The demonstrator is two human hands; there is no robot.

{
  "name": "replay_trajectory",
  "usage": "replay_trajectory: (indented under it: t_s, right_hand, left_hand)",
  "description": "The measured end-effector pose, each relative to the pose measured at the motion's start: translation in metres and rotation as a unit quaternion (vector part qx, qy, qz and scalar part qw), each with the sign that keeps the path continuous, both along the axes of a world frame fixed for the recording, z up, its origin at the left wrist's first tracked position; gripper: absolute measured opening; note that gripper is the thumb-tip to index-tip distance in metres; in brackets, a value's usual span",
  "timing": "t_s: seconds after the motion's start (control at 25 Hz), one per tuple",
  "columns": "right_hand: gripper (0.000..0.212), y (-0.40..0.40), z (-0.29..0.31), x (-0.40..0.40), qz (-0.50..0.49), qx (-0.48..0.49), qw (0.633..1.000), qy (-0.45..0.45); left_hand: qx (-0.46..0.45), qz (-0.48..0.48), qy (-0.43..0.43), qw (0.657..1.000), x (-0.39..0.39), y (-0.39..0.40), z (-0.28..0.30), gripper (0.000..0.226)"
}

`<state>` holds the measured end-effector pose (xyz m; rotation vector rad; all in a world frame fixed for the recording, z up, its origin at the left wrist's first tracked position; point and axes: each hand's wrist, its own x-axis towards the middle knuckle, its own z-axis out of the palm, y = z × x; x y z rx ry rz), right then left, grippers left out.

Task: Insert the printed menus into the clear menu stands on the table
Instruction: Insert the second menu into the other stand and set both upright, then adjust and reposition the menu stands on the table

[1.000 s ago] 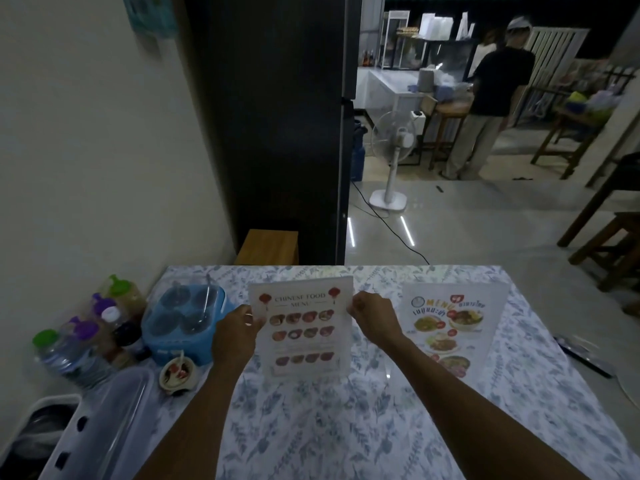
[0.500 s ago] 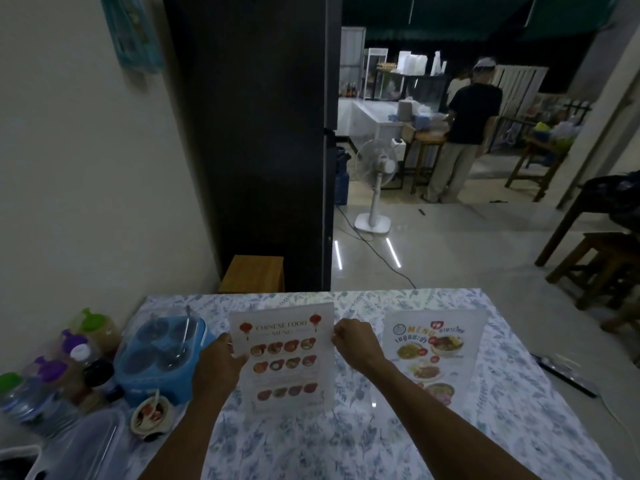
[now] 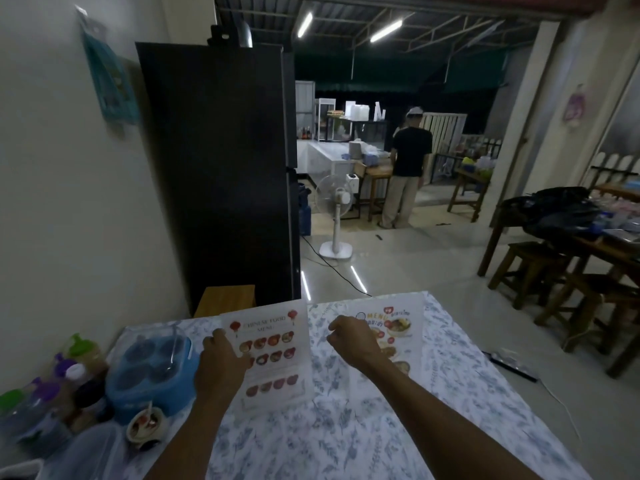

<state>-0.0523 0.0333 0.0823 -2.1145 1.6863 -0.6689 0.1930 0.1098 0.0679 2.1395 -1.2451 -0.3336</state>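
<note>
A clear menu stand with a Chinese food menu (image 3: 273,355) inside stands upright on the floral tablecloth (image 3: 346,438). My left hand (image 3: 221,362) grips its left edge. To the right stands a second clear stand with a colourful Thai menu (image 3: 398,327) in it. My right hand (image 3: 349,337) hovers between the two stands, fingers loosely curled, holding nothing, and covers the Thai menu's left side.
A blue condiment caddy (image 3: 152,368), sauce bottles (image 3: 79,351), a small sauce cup (image 3: 145,424) and a clear plastic box (image 3: 79,455) crowd the table's left. A black fridge (image 3: 221,168) and wooden stool (image 3: 225,301) stand behind. A fan (image 3: 336,209) and a person (image 3: 405,174) are farther back.
My right hand has let go of the Chinese menu stand's right edge and moved right, toward the Thai menu. The left hand keeps its grip. My head has tilted up.
</note>
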Motion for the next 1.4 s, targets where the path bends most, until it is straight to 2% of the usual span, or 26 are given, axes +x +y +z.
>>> replay_trajectory:
  t_s: [0.32, 0.52, 0.68, 0.88, 1.08, 1.2, 1.28, 1.4]
  right_hand:
    - [0.027, 0.054, -0.003, -0.060, -0.065, 0.015, 0.998, -0.019]
    - [0.028, 0.060, -0.021, -0.110, -0.118, 0.064, 0.990, -0.036]
    - [0.027, 0.050, -0.034, -0.150, -0.160, 0.085, 0.982, -0.049]
    - [0.030, 0.013, -0.061, -0.192, -0.190, 0.122, 0.972, -0.064]
    - [0.043, -0.050, -0.100, -0.227, -0.189, 0.163, 0.966, -0.066]
    - [0.055, -0.090, -0.118, -0.238, -0.169, 0.197, 0.963, -0.067]
    - [0.060, -0.113, -0.127, -0.238, -0.122, 0.216, 0.967, -0.050]
    - [0.056, -0.133, -0.136, -0.231, -0.050, 0.212, 0.975, -0.032]
  left_hand:
    - [0.003, -0.068, 0.013, 0.998, -0.060, 0.027, -0.008, 0.050]
    - [0.021, -0.113, 0.004, 0.993, -0.101, 0.006, -0.023, 0.071]
    - [0.043, -0.157, -0.015, 0.987, -0.137, -0.022, -0.033, 0.061]
    - [0.070, -0.181, -0.013, 0.981, -0.173, -0.065, -0.052, 0.062]
    - [0.096, -0.170, -0.002, 0.981, -0.195, -0.117, -0.080, 0.072]
    - [0.118, -0.140, 0.034, 0.982, -0.205, -0.146, -0.090, 0.079]
    - [0.128, -0.133, 0.054, 0.981, -0.211, -0.156, -0.095, 0.072]
    - [0.139, -0.134, 0.068, 0.979, -0.213, -0.160, -0.099, 0.055]
